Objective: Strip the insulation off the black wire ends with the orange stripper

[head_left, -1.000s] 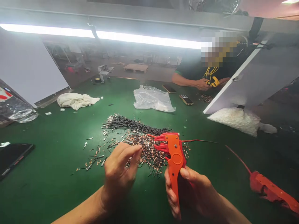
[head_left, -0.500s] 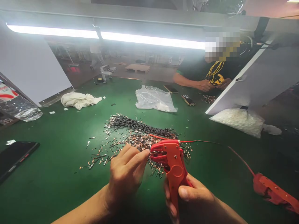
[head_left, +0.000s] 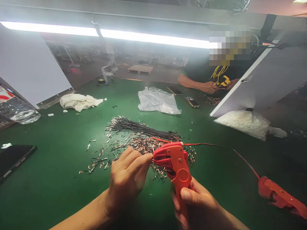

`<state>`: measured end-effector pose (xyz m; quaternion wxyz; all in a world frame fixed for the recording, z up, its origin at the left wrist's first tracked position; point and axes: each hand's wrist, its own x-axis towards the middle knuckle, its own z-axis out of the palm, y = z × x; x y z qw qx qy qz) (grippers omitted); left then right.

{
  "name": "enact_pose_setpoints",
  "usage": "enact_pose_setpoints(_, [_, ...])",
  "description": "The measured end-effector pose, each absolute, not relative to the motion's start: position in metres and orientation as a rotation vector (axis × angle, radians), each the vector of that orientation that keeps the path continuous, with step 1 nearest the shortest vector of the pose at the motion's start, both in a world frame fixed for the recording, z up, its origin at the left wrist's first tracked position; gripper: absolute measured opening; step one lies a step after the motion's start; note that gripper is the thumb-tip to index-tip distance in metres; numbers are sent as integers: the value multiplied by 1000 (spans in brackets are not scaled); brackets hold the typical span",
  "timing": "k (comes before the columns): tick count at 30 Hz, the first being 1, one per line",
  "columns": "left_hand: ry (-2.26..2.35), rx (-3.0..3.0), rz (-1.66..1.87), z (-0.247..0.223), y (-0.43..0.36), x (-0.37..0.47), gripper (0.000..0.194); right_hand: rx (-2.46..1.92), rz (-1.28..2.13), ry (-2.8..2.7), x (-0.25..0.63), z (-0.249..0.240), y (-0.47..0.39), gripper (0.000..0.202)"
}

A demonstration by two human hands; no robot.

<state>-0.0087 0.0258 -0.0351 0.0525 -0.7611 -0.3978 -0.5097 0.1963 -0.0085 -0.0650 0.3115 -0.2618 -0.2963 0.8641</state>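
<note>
A red wire stripper (head_left: 180, 159) is gripped in my right hand (head_left: 196, 201), fingers and thumb wrapped round its handle. Its jaws point left, at the fingertips of my left hand (head_left: 129, 172). That hand is closed in a pinch right at the jaws; what it pinches is hidden by the fingers. Under and behind the tool lies a heap of cut wire scraps (head_left: 141, 144), copper ends and bits of black insulation. A bundle of black wires (head_left: 141, 127) with pale metal tips lies just beyond. Part of a red strip (head_left: 196, 144) shows behind the tool.
A second red hand tool (head_left: 283, 196) lies at right. Farther back are a clear plastic bag (head_left: 158, 100), a white cloth (head_left: 80, 102), phones and a filled bag (head_left: 244, 123). A dark phone (head_left: 15, 159) lies left. Across the table, a co-worker's hand (head_left: 209, 87) holds a yellow tool.
The stripper's jaws look closer together and its lever sits nearer the handle. Both hands stay in place against the scraps; the whole view has shifted slightly.
</note>
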Motion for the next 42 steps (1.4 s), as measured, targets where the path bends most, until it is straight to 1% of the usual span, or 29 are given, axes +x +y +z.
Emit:
enact_pose_setpoints(3, [-1195,-2332,-1568,-34,27,-8,19,-684,2281,-854,194,-71,-9,45])
enact_pose_setpoints(7, [-1196,-2350,-1577,-34,27,-7,20,-708,2244,-823,193,-78,-12,44])
enact_pose_setpoints(13, [-1200,-2407,-1633,-37,27,-9,22,-781,2189,-798,189,-71,-15,46])
enact_pose_setpoints(18, [-1210,-2485,-1663,-39,30,-11,18,-885,2232,-811,190,-64,-14,50])
enact_pose_setpoints(25, [-1311,-2575,-1674,-36,30,-11,11,-1008,2195,-671,192,-50,-17,51])
enact_pose_setpoints(31, [-1494,-2643,-1734,-38,28,-11,10,-1049,2188,-716,192,-47,-15,53])
enact_pose_setpoints(35, [-1741,-2705,-1797,-35,27,-11,16,-993,2240,-784,194,-52,-13,53])
enact_pose_setpoints(39, [-1980,-2754,-1954,-33,26,-9,25,-899,2244,-753,196,-59,-12,50])
enact_pose_setpoints(42, [-2025,-2765,-2039,-34,26,-7,26,-835,2248,-743,197,-61,-12,52])
